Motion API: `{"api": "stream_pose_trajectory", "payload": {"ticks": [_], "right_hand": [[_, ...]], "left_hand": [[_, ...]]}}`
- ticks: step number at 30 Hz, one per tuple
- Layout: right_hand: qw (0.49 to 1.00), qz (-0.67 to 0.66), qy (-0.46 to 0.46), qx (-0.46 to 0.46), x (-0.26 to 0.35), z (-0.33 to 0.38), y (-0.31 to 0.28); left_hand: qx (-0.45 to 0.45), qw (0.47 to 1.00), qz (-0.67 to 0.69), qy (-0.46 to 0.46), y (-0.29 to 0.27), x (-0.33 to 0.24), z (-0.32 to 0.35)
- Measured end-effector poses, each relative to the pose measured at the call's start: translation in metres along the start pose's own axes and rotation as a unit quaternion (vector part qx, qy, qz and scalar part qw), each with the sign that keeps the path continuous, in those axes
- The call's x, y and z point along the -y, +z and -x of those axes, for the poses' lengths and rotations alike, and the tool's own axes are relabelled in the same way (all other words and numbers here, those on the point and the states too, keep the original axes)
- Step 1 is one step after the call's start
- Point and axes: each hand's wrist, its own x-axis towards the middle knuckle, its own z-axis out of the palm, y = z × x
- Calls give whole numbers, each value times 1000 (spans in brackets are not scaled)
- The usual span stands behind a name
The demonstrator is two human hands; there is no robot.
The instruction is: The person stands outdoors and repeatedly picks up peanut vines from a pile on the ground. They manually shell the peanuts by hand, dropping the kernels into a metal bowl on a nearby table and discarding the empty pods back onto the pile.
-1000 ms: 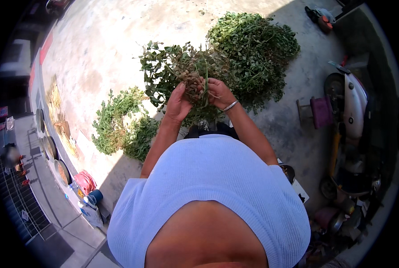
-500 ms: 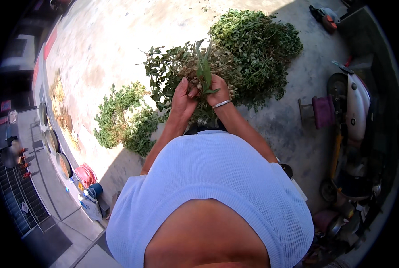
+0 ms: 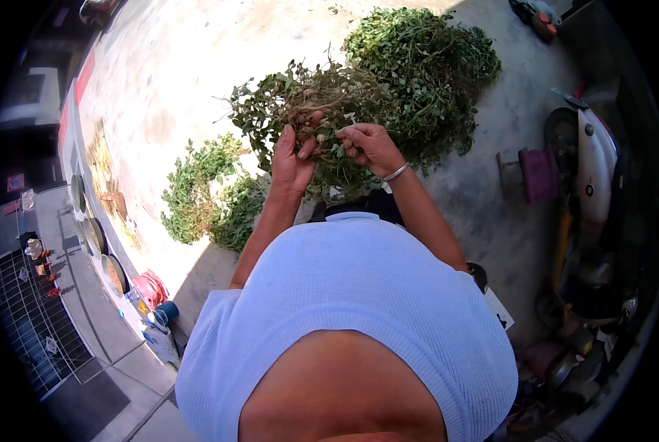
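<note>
My left hand (image 3: pixel 294 158) is closed around the root end of a peanut plant bunch (image 3: pixel 270 110), its fingers among brown roots and pale pods. The bunch's leafy stems spread to the left and beyond the hand. Just right of the roots, my right hand (image 3: pixel 374 149) has its thumb and fingers pinched together, a metal bangle on the wrist. Whatever lies in that pinch is too small to make out. A large green heap of peanut plants (image 3: pixel 425 74) lies on the ground at the far right of my hands.
A smaller plant pile (image 3: pixel 197 195) lies at the left. Round trays (image 3: pixel 113 274), a pink bag (image 3: pixel 150 289) and a blue bucket (image 3: pixel 166 312) line the left side. A stool with a purple cover (image 3: pixel 538 175) and a white scooter (image 3: pixel 595 166) stand at the right.
My right hand has drawn away to the right from the bunch and from my left hand. The long green leaf that stood up between my hands no longer shows there.
</note>
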Motion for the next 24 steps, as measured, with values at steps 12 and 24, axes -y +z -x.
{"api": "stream_pose_trajectory", "payload": {"ticks": [12, 24], "right_hand": [[913, 259, -290, -123, -22, -4, 38], [988, 26, -152, 11, 26, 6, 24]], "left_hand": [[-16, 997, -75, 20, 5, 4, 12], [-52, 994, -90, 38, 9, 2, 17]]}}
